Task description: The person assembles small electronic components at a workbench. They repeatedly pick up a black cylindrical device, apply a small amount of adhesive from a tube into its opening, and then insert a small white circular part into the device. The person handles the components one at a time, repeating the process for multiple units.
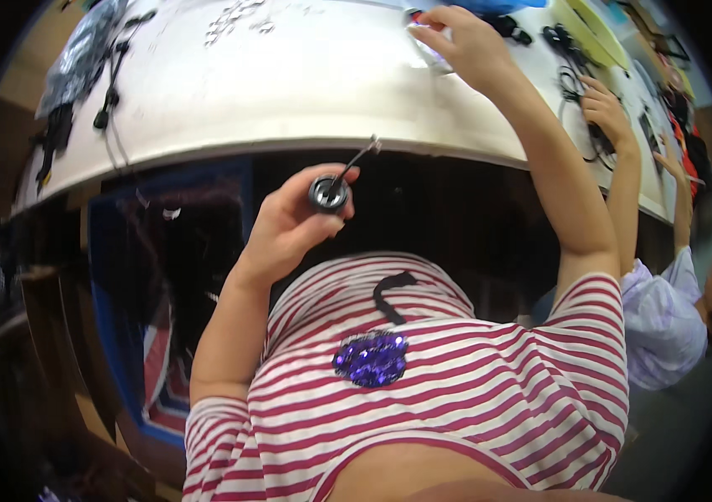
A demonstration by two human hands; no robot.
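My left hand (289,222) is closed round a black cylindrical part (328,194), held in front of the table's near edge. Its round end faces up, showing a dark hollow with a pale rim. A thin dark lead (357,161) sticks out of it, ending in a small metallic tip. At the far side of the table my right hand (464,42) reaches out, thumb and forefinger apart. Just beyond the fingertips lies a small clear packet (435,60) with something red by it; blur hides whether they touch.
Small metal pieces (234,21) are scattered on the white table (289,92). Black cables (113,92) and a silvery plastic bag (80,63) lie left. On the right are a yellow basin (594,33), more cables, and a co-worker's hand (607,109). A blue-framed bin (113,309) stands below left.
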